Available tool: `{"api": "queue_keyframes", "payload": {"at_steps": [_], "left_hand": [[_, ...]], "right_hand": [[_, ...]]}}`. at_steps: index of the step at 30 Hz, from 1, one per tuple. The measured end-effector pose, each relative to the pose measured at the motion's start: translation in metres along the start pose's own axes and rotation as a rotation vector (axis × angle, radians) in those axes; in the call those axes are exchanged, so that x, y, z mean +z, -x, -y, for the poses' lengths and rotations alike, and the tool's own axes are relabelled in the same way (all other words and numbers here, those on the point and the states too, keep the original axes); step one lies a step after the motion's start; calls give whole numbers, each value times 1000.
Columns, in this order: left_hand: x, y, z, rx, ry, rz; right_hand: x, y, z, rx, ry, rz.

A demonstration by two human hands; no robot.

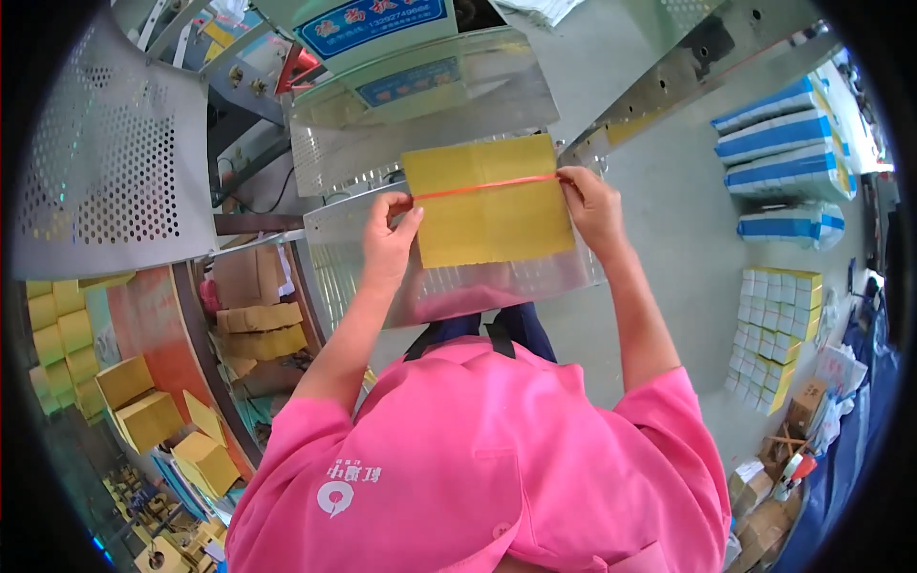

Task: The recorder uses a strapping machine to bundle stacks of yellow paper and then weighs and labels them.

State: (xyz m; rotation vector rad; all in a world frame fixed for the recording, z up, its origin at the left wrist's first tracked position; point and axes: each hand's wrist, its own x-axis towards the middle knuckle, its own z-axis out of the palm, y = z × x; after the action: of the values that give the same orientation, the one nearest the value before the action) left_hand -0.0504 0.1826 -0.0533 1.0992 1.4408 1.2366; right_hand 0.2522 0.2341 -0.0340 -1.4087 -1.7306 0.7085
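A flat yellow stack of paper (495, 229) lies on a shiny metal tabletop (349, 246) in front of me. Across its upper part runs a thin red band (487, 185), pulled straight from side to side. My left hand (387, 244) is closed at the stack's left edge, thumb and curled fingers meeting where the band ends. At the right edge my right hand (594, 212) grips the stack at the band's other end. Whether the fingers also pinch the band itself is hard to make out. The underside of the stack is hidden.
Behind the stack stands a metal machine with a sloping clear plate (430, 86). A perforated metal panel (124, 162) is at the left. Yellow paper bundles (148, 411) sit at lower left. Blue-and-white packages (778, 143) and white-yellow bundles (774, 325) are stacked on the right.
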Motion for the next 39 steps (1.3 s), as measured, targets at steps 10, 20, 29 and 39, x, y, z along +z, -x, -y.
{"api": "queue_keyframes", "payload": {"at_steps": [10,20,29,39], "left_hand": [[-12,-1,8,-16,-63,65],[10,-24,18,-426,277,56],[20,25,12,-214,696,234],[57,54,103,-559,745,817]], "right_hand": [[2,6,0,-57,67,65],[31,20,10,682,-651,-77],[24,64,-9,398,-862,-251],[59,35,-57,231,-816,59]]}}
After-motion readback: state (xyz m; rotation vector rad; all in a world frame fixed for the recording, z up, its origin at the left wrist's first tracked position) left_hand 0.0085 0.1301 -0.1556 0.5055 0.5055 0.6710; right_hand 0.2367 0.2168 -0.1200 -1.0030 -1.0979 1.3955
